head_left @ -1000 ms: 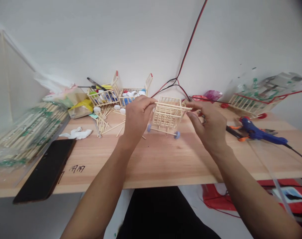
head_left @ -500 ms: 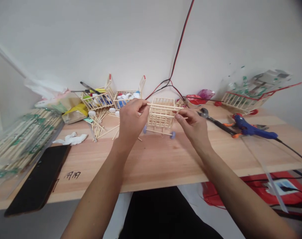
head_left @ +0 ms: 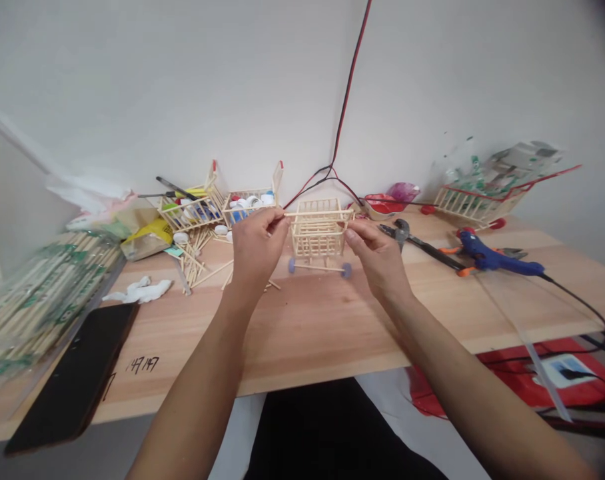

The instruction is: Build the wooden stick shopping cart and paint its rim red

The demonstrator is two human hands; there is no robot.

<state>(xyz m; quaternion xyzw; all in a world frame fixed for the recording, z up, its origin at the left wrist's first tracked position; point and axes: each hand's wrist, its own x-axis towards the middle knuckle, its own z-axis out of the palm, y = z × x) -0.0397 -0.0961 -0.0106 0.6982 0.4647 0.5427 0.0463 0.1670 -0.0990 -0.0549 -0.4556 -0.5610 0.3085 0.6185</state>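
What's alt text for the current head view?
A person's left hand pinches one end of a pale wooden stick at the top of a slatted wooden cart with blue-grey disc wheels; the right hand is near the stick's other end. Below is a light wooden table, with a blue glue gun at right and a black phone-like slab at left.

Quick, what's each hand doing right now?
Left hand: closed on the top stick of the wooden toy cart.
Right hand: closed on the cart's right side.
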